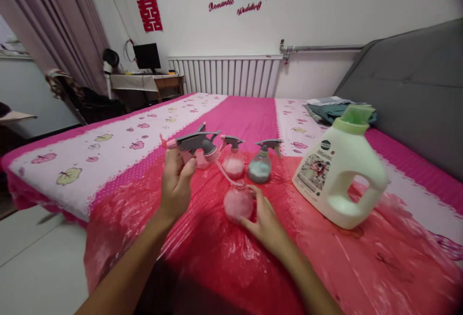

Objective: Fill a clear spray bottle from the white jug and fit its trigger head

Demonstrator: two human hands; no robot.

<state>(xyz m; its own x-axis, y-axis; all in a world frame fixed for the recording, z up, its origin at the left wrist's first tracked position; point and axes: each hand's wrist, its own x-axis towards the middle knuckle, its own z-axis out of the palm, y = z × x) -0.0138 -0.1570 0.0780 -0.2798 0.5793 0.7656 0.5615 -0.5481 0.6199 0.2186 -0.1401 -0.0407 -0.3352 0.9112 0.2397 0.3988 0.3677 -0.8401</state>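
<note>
Against the right hand [265,221], uncapped pink bottle [237,204]

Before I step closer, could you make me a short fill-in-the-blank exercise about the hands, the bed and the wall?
1. With the left hand holding a spray top, the pink bottle in the right hand has its mouth ____ (open or capped).
2. The big jug has a cap coloured ____.
3. The crinkled plastic sheet is coloured ____.
4. The wall lettering reads Romantic ____.

Missing words: open; green; red; Wedding.
</note>
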